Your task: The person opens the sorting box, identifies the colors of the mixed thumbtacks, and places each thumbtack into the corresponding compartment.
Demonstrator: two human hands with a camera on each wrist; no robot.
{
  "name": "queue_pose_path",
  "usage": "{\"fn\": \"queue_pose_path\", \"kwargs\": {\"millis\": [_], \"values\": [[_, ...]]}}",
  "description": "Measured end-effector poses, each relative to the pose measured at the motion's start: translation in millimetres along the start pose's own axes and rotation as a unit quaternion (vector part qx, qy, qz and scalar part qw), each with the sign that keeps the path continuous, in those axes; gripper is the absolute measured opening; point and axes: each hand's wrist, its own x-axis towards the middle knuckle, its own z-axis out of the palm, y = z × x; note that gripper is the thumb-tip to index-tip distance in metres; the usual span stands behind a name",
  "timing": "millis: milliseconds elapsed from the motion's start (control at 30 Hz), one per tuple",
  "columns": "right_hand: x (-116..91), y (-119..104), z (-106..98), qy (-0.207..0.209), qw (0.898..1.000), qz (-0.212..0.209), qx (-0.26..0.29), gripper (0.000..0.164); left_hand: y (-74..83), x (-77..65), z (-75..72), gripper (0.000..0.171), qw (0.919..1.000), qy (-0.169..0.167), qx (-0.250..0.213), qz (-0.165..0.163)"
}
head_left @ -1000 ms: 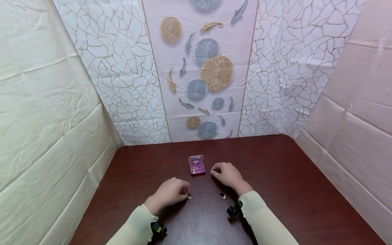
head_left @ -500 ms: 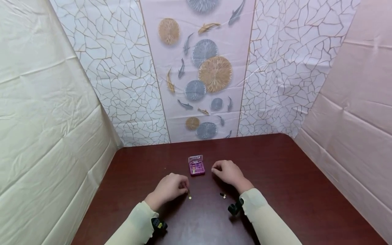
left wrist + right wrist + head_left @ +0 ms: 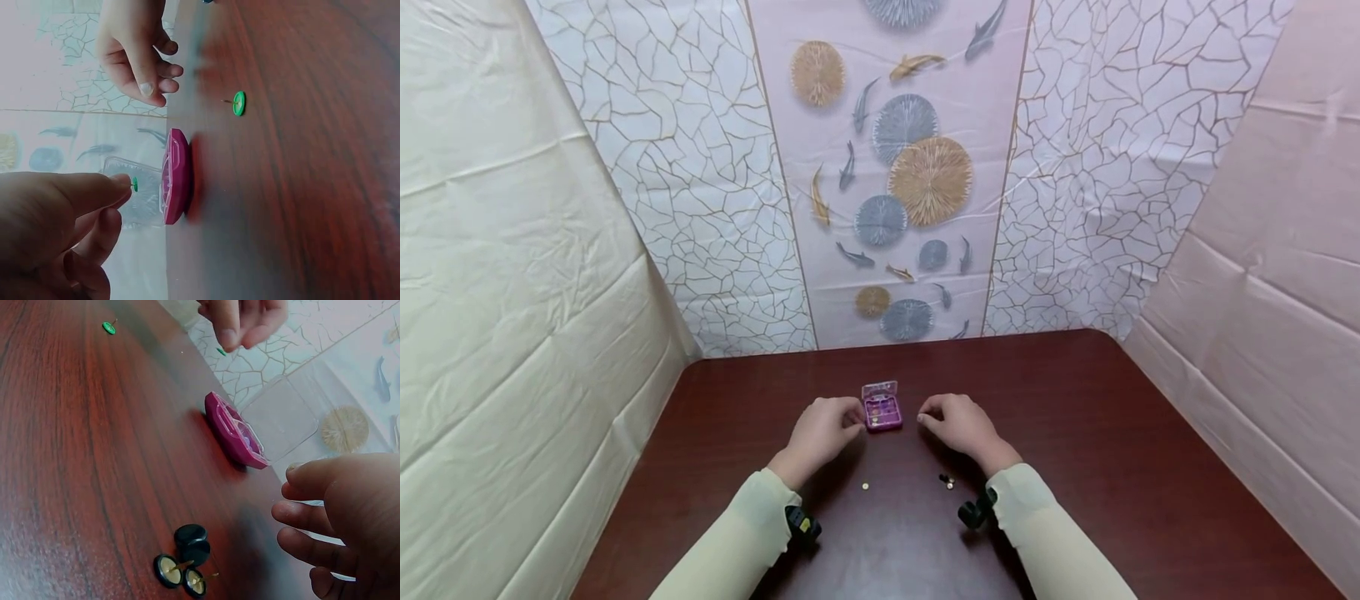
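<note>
My left hand (image 3: 826,431) pinches a green thumbtack (image 3: 135,184) between thumb and fingertip, close beside the left edge of a small magenta case (image 3: 882,412). The case is divided into compartments, and its clear lid (image 3: 281,419) stands raised at the back. To the right of the case, my right hand (image 3: 961,429) rests with loosely curled fingers and holds nothing. Another green thumbtack (image 3: 239,104) lies point up on the table between the hands, nearer to me. Several black thumbtacks (image 3: 190,535) sit in a cluster by my right wrist, some of them point up.
The dark red-brown wooden table (image 3: 1037,375) reaches back to a patterned cloth wall (image 3: 895,275). Pale cloth sheets hang along the left and right sides. A black camera (image 3: 973,510) is strapped at my right wrist and another (image 3: 805,527) at my left.
My left hand has lifted a thumbtack from near the one still on the table and moved it forward to the case. The right hand has stayed nearly still.
</note>
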Motion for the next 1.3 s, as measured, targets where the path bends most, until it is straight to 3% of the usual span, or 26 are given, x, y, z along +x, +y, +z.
{"fn": "queue_pose_path", "kwargs": {"millis": [467,1300], "values": [[0.3,2.2,-0.1,-0.001,1.0,-0.008,0.002,0.006,-1.4,24.5,10.9,0.006,0.9999,0.01,0.006,-0.009],[-0.6,10.9,1.9,-0.007,1.0,-0.012,-0.003,0.008,-9.5,36.2,26.2,0.008,0.9996,0.003,0.004,-0.027]]}}
